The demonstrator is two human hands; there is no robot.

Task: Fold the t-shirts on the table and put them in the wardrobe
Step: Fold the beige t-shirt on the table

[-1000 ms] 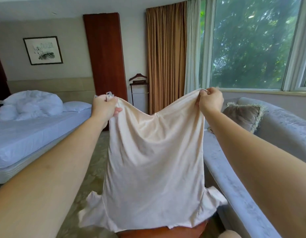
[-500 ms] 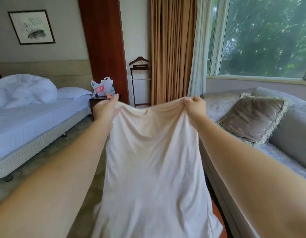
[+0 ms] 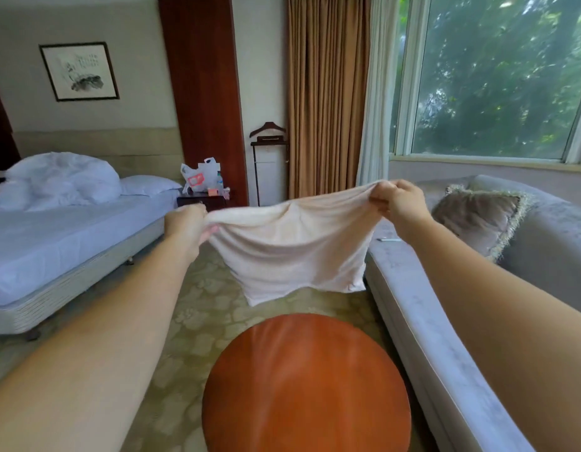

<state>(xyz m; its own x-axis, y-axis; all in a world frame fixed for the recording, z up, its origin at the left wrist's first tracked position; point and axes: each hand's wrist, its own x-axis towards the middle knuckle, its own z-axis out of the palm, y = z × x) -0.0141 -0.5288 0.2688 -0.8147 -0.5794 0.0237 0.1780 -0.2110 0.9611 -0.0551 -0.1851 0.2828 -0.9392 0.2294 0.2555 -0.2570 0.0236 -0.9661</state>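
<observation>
A cream t-shirt (image 3: 292, 249) hangs in the air in front of me, stretched between both hands at arm's length. My left hand (image 3: 186, 225) grips its left top corner and my right hand (image 3: 398, 200) grips its right top corner, a little higher. The cloth is swung forward, so its lower edge floats above the carpet beyond the round brown wooden table (image 3: 305, 386), which lies below and nearer to me with nothing on it.
A grey sofa (image 3: 422, 327) with a fringed cushion (image 3: 478, 216) runs along the right. A bed (image 3: 54, 236) stands at the left, with a nightstand (image 3: 202, 200) holding bags behind it. A valet stand (image 3: 269, 151) and curtains are at the back wall.
The shirt has swung forward and up, off the table, so the tabletop now shows. Both hands have moved lower and farther apart, and my view has tilted down.
</observation>
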